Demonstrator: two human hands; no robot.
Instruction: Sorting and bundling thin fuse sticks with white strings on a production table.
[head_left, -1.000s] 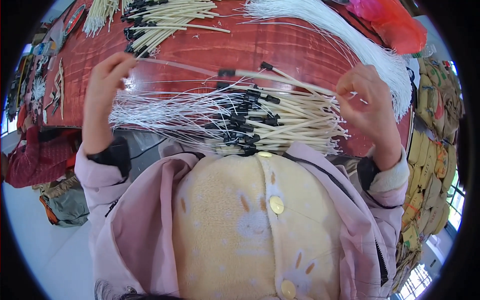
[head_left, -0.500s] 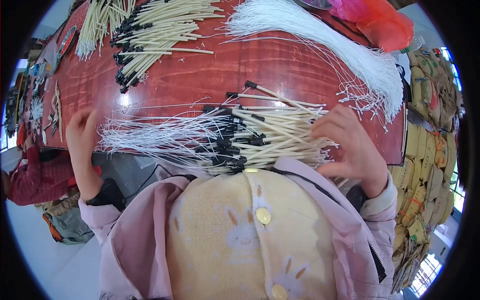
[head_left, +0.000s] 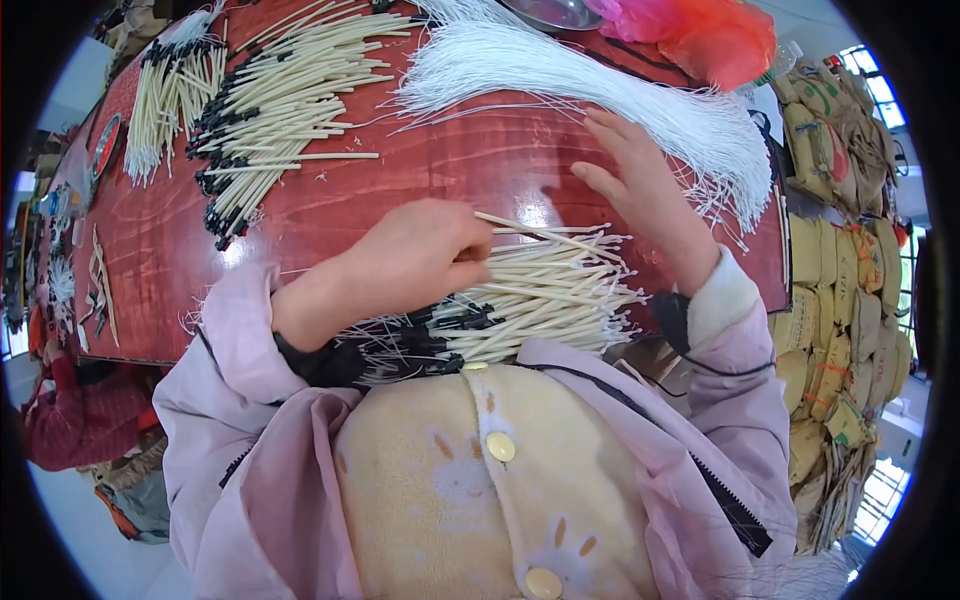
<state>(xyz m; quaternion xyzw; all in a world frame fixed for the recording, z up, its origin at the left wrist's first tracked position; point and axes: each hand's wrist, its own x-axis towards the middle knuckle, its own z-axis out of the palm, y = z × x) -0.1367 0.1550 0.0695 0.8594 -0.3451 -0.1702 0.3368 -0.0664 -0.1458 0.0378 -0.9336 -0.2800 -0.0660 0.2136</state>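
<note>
My left hand reaches over the bundle in front of me, its fingers curled. A pale stick emerges beside its knuckles; whatever the fingertips hold is hidden. Beneath lie many pale sticks with black end pieces and small white knots at their right ends. Thin white strings trail from the black ends, partly covered by my left forearm. Further right and higher, my right hand is open, thumb and fingers apart, with nothing in it. Its fingertips come near a long bunch of white strings.
More black-ended sticks lie at the far left of the red table, beside another stick bundle. A metal bowl and a red-pink plastic bag sit at the back. Stacked sacks stand to the right.
My left hand has swung from the left side onto the stick bundle, its fingers now curled. My right hand has lifted off the bundle's right end toward the white strings. The view has shifted slightly.
</note>
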